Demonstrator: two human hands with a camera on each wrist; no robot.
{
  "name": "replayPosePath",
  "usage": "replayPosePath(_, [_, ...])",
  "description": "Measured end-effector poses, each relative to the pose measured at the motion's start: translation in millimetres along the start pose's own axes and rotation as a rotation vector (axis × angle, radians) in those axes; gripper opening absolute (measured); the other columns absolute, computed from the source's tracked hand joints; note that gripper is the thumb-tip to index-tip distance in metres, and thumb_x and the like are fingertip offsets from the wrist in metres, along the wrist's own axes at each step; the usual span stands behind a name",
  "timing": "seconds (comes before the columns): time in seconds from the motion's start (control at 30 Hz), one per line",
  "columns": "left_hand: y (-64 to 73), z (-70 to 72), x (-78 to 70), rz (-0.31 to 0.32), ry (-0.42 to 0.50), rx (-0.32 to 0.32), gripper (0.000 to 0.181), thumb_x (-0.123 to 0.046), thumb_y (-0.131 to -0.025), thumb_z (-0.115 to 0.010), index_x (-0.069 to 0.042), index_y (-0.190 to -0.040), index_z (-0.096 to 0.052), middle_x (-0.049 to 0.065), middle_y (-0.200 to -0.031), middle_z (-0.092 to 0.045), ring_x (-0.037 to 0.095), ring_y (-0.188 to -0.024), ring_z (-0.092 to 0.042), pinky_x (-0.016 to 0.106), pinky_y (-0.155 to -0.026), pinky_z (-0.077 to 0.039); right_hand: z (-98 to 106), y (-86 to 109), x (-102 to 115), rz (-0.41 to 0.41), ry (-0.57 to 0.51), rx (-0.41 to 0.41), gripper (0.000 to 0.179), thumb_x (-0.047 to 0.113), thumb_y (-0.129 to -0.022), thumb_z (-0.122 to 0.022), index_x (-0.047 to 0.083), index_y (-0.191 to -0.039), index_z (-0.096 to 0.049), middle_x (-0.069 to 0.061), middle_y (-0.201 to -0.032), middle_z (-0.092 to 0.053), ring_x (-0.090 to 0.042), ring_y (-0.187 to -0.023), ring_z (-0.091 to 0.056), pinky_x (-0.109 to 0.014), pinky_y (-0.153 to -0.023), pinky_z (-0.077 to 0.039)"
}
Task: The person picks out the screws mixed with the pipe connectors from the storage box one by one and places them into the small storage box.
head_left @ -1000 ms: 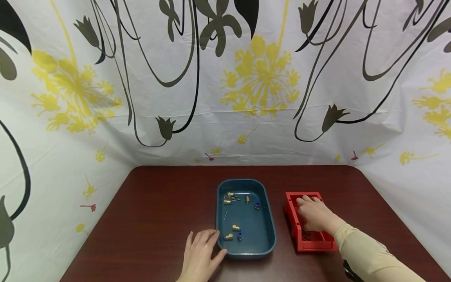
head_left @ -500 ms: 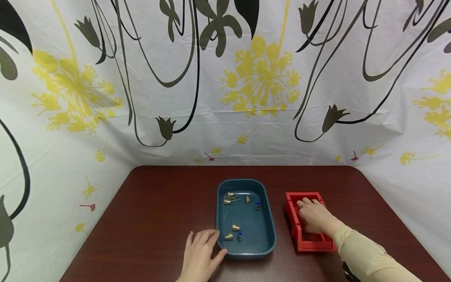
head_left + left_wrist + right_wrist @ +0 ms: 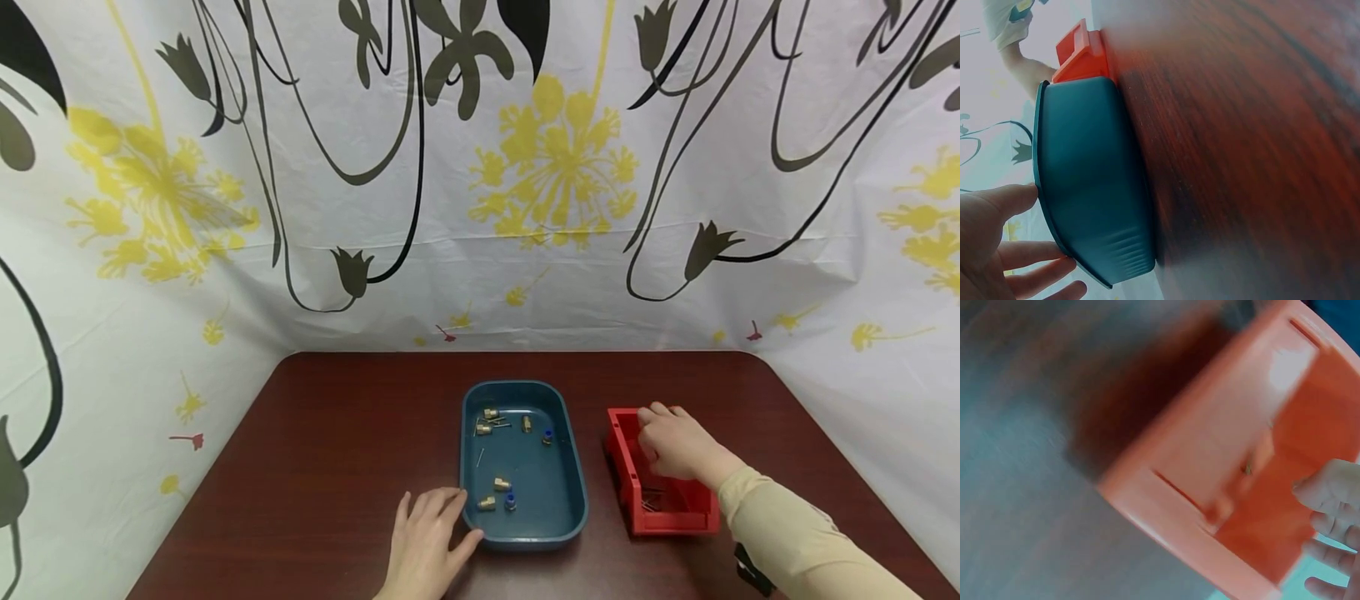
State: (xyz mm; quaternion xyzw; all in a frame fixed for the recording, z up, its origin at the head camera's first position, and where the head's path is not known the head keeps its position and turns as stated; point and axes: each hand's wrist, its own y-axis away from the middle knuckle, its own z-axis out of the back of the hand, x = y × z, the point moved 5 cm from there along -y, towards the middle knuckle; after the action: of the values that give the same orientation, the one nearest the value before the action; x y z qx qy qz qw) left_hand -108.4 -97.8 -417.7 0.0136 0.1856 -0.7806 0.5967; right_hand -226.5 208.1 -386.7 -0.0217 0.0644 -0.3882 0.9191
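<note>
My left hand (image 3: 429,537) lies at the near left corner of a blue tray (image 3: 551,525), its straight fingertips touching the rim. In the left wrist view the thumb and fingers touch the edge of that tray (image 3: 1094,169). Over a red bin (image 3: 671,523) is my right hand (image 3: 678,446), fingers bent downward. The right wrist view shows the right hand (image 3: 1338,519) with thumb and fingers near each other above the bin (image 3: 1210,456); whether something small is between them is hidden. Several thin nails (image 3: 651,500) lie in the bin's near end.
Inside the tray are several brass fittings (image 3: 502,484), two blue-topped fittings (image 3: 511,502) and a few loose thin nails (image 3: 481,457). A dark wood table (image 3: 360,442) carries both containers. Behind it hangs a patterned white cloth (image 3: 450,275).
My right hand has risen from inside the red bin and shifted slightly back and right, uncovering more of the nails. The left hand and tray have stayed put.
</note>
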Motion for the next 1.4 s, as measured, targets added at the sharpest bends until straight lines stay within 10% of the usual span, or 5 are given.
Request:
replayPosePath(0.7, [-0.4,-0.6,1.6,0.013,0.007,0.010,0.047,-0.045,-0.075,-0.064,-0.011,-0.107,-0.063,0.001,-0.104,-0.055,0.022,-0.099,-0.049,0.059,-0.085,-0.029,77.1,-46.7,1.6,0.061,0.050,-0.189,0.028,0.008,-0.061,-0.066,0.024,-0.052,-0.045,0.006,-0.069,-0.037,-0.017,-0.072,-0.038,-0.034,-0.060,-0.031])
replayPosePath(1.4, [-1.1,-1.1,1.4,0.006,0.020,0.017,0.047,-0.045,-0.075,-0.064,-0.010,-0.107,-0.064,0.001,-0.104,-0.055,0.022,-0.099,-0.049,0.059,-0.085,-0.029,90.9,-111.6,59.4,0.163,0.060,-0.124,0.021,0.018,-0.070,-0.070,0.026,-0.059,-0.053,0.002,-0.081,-0.044,-0.018,-0.078,-0.038,-0.036,-0.067,-0.034])
